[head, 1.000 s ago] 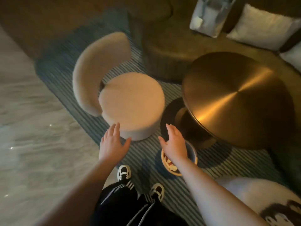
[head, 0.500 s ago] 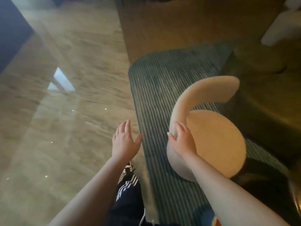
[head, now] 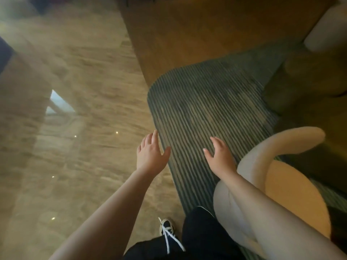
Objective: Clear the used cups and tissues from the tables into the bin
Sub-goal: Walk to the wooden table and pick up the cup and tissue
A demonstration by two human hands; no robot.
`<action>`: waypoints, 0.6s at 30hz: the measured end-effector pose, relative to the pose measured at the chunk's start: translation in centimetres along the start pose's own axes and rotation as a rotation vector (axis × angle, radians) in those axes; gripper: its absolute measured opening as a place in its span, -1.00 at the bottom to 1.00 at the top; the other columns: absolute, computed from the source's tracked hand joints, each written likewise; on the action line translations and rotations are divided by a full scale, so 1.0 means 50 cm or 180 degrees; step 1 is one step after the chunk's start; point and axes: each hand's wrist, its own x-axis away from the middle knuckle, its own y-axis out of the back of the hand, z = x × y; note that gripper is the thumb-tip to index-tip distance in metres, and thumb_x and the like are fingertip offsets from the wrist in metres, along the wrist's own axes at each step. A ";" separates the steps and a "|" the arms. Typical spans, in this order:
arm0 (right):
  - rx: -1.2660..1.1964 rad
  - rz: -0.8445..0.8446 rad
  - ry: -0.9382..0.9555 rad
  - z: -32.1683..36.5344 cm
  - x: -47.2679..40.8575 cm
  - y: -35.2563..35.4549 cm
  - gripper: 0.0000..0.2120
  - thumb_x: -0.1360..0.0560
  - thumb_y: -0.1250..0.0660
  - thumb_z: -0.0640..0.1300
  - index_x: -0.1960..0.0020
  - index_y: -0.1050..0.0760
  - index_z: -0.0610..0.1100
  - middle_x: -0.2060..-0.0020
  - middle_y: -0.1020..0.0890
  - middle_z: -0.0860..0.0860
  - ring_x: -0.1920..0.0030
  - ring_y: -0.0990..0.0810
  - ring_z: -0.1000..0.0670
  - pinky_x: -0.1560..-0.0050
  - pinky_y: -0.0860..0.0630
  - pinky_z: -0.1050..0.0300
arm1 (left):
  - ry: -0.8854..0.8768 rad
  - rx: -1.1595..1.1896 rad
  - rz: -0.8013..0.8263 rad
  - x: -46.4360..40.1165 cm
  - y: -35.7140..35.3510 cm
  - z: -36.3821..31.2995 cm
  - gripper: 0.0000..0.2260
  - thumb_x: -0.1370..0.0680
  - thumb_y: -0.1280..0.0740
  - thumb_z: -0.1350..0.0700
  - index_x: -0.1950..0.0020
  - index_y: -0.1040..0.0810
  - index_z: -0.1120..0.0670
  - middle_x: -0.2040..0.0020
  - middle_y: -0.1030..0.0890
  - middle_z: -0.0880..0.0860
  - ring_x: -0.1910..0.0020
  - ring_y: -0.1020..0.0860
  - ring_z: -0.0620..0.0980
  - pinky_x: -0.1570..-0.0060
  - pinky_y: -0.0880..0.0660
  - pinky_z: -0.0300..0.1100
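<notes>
Both hands are held out in front with nothing in them. The left hand (head: 150,156) is up over the shiny stone floor (head: 75,109), just by the rounded edge of the striped rug (head: 206,113), and its grip is apart, with the fingers straight and spread. The right hand (head: 220,158) is over the rug, just beside the curved back of the cream chair (head: 272,152), and its grip is apart too, fingers loose and a little bent. It looks like the hands are held out like this because the person is walking, since one sneaker (head: 166,228) is stepping along near the rug's edge and both arms reach forward, ready to pick something up. The right arm passes over the chair's round seat, so the person seems to be going around the chair, not sitting on it. No cup, tissue, counter or bin shows here, so I cannot tell where they are. My guess is that the person is on the way to another counter to look for more cups and tissues. A dark green sofa (head: 309,81) sits by the far corner of the rug
</notes>
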 end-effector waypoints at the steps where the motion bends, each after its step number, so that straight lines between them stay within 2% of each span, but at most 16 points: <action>1: -0.0014 -0.0047 -0.0046 0.003 -0.034 0.007 -0.48 -0.58 -0.20 0.04 -0.48 -0.21 -0.11 -0.47 -0.27 -0.07 -0.46 -0.24 -0.06 -0.41 -0.24 0.01 | -0.0030 0.0011 0.0023 -0.041 0.000 -0.007 -0.31 -0.52 -0.16 -0.23 -0.54 -0.03 0.06 -0.52 -0.17 0.07 -0.49 -0.10 0.06 -0.43 -0.10 0.03; 6: -0.0046 -0.0315 -0.0244 -0.012 -0.231 0.040 -0.49 -0.57 -0.23 0.00 -0.46 -0.24 -0.14 -0.45 -0.30 -0.11 -0.46 -0.25 -0.08 -0.42 -0.25 0.01 | -0.0206 0.0056 0.0200 -0.264 -0.026 -0.055 -0.31 -0.53 -0.17 -0.22 -0.55 -0.01 0.04 -0.53 -0.15 0.06 -0.50 -0.08 0.06 -0.44 -0.09 0.06; 11: -0.0040 -0.0419 -0.0491 -0.060 -0.508 0.090 -0.48 -0.57 -0.22 0.02 -0.47 -0.23 -0.12 -0.47 -0.28 -0.10 -0.47 -0.24 -0.08 -0.42 -0.28 -0.01 | -0.0457 0.0001 0.0341 -0.561 -0.078 -0.138 -0.31 -0.53 -0.16 -0.22 -0.55 0.00 0.05 -0.53 -0.13 0.06 -0.50 -0.07 0.06 -0.44 -0.09 0.07; 15: 0.0007 -0.0373 -0.0521 -0.078 -0.787 0.207 -0.49 -0.58 -0.20 0.03 -0.47 -0.24 -0.12 -0.46 -0.30 -0.10 -0.46 -0.25 -0.08 -0.43 -0.28 0.00 | -0.0515 -0.0080 0.0389 -0.837 -0.078 -0.238 -0.29 -0.52 -0.15 -0.26 -0.54 0.01 0.02 -0.53 -0.13 0.05 -0.50 -0.06 0.04 -0.43 -0.08 0.05; 18: 0.0061 -0.0553 -0.0440 -0.078 -0.975 0.323 -0.50 -0.58 -0.21 0.01 -0.46 -0.27 -0.16 -0.44 -0.33 -0.12 -0.44 -0.28 -0.10 -0.42 -0.27 -0.02 | -0.0558 -0.0095 0.0374 -1.041 -0.054 -0.342 -0.29 -0.52 -0.15 -0.25 -0.54 0.01 0.03 -0.53 -0.13 0.04 -0.50 -0.06 0.04 -0.44 -0.07 0.05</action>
